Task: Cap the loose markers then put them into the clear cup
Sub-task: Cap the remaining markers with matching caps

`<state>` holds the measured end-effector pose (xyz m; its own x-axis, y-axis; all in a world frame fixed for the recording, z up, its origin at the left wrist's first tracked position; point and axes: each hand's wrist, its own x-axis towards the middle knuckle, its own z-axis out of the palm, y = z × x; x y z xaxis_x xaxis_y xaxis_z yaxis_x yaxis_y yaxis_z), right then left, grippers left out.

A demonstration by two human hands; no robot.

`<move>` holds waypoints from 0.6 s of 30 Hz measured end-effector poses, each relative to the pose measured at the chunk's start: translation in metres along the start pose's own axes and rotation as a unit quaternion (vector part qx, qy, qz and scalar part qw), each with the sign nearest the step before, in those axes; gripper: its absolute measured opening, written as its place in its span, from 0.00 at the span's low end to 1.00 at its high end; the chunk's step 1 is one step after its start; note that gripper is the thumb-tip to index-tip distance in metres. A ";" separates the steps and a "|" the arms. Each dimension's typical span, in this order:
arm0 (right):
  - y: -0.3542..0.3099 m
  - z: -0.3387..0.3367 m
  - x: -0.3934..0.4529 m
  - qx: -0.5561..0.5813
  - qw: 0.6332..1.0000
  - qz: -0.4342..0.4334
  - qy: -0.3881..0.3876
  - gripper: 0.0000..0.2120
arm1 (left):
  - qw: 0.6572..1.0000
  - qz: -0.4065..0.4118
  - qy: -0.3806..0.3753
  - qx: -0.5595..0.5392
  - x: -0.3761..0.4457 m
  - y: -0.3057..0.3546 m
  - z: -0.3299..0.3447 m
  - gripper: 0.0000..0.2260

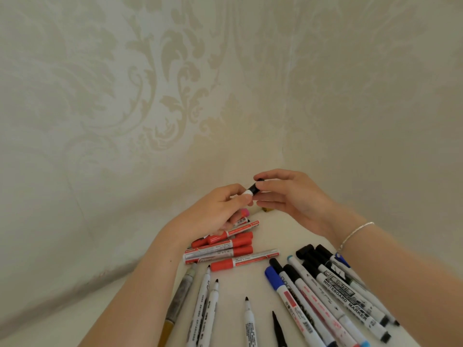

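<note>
Nearest, uncapped white markers [204, 304] run off the bottom edge beside capped black and blue markers [325, 294]; beyond them lie red markers [223, 249]. Farther off, the left hand [215, 214] pinches a white marker [248, 194], mostly hidden, while the right hand [288, 196] grips its black cap [255, 187] in curled fingertips.

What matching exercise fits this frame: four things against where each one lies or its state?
Things:
1. black cap
2. red markers
3. blue-capped marker
4. uncapped white markers

Places or states:
A. lying near the bottom edge with bare tips
B. stacked on the table below the left hand
C. pinched by the right hand at the end of the held marker
D. leftmost in the fan under the right forearm

Pairs: 1-C, 2-B, 3-D, 4-A
</note>
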<state>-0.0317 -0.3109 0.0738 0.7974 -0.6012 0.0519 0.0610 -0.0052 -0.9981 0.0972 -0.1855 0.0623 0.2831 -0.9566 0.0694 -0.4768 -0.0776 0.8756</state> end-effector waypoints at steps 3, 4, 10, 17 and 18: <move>-0.001 0.002 -0.001 -0.016 1.000 -0.010 0.007 0.08 | 0.999 0.017 0.017 0.041 0.002 -0.002 0.001 0.13; -0.001 0.003 -0.001 -0.018 1.000 -0.016 0.015 0.07 | 0.998 0.023 0.026 0.056 0.003 -0.004 0.002 0.13; 0.003 0.006 -0.001 -0.020 0.997 -0.037 0.064 0.06 | 0.987 0.048 0.095 0.117 0.011 -0.009 0.011 0.12; 0.002 0.012 0.000 -0.037 0.993 -0.050 0.099 0.08 | 0.970 0.073 0.198 0.121 0.013 -0.008 0.027 0.12; 0.000 0.012 0.001 -0.047 0.992 -0.055 0.105 0.08 | 0.967 0.079 0.214 0.114 0.013 -0.009 0.032 0.12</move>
<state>-0.0235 -0.3016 0.0744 0.6458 -0.7461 0.1621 0.0758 -0.1486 -0.9860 0.0788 -0.2066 0.0406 0.4869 -0.7611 0.4285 -0.6997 -0.0462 0.7130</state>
